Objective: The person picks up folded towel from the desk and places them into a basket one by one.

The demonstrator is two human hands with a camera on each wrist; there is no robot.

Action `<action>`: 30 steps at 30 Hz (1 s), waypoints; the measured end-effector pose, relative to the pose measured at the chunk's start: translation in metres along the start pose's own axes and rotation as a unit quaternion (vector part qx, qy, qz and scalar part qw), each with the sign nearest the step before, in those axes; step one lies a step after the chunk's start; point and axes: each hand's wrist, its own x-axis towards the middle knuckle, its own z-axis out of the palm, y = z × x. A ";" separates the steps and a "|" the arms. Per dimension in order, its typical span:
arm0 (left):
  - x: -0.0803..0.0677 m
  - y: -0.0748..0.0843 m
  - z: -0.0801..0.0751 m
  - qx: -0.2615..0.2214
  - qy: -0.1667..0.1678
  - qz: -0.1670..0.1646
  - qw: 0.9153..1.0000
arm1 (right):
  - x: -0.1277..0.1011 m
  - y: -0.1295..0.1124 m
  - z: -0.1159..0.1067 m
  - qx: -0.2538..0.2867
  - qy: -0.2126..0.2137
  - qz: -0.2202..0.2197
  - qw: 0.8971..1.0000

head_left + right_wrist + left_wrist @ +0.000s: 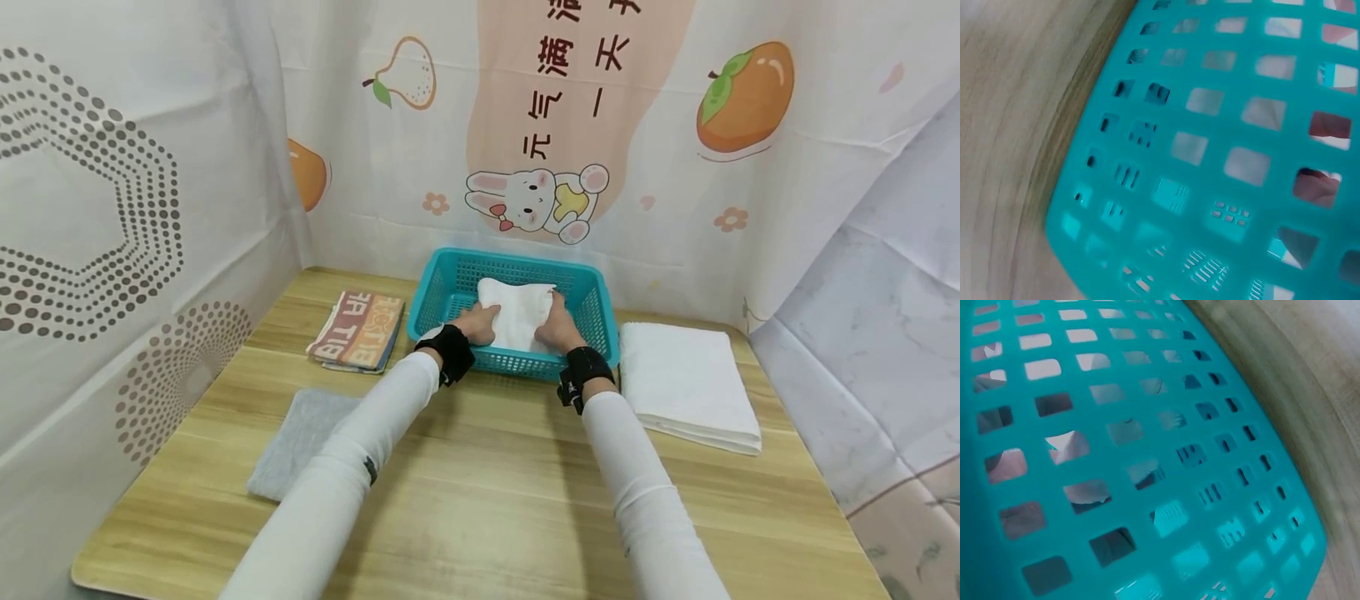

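Light wooden table (480, 500), grain running left to right. Directly on it: teal plastic basket (600, 312) at the far middle, striped folded towel (358, 330) left of that, grey cloth (300, 433) nearer on the left. Folded white towel (686, 385) just right of the basket.

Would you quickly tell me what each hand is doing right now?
Left hand: holding the white towel in the basket.
Right hand: holding the same towel.
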 end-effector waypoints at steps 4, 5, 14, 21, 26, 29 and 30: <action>0.003 -0.002 0.001 0.024 -0.003 -0.010 1.000 | 0.000 0.002 0.002 0.004 -0.010 -0.001 1.000; 0.004 -0.002 0.001 0.032 -0.003 -0.011 0.999 | 0.000 0.002 0.002 0.006 -0.012 -0.004 1.000; 0.009 -0.003 0.002 0.086 -0.023 -0.016 0.996 | -0.002 -0.001 0.003 0.001 -0.018 0.002 1.000; 0.006 -0.001 0.001 0.152 -0.016 -0.012 0.988 | -0.004 -0.003 0.003 -0.076 -0.060 0.058 0.994; 0.005 -0.003 0.002 0.127 -0.024 -0.010 0.992 | -0.008 -0.004 0.001 -0.165 -0.065 0.010 0.984; 0.005 -0.005 0.002 0.101 -0.026 -0.014 0.994 | -0.008 -0.005 0.001 -0.201 -0.074 -0.010 0.977; 0.005 -0.006 0.002 0.100 -0.026 -0.014 0.995 | -0.008 -0.004 0.001 -0.205 -0.077 -0.010 0.976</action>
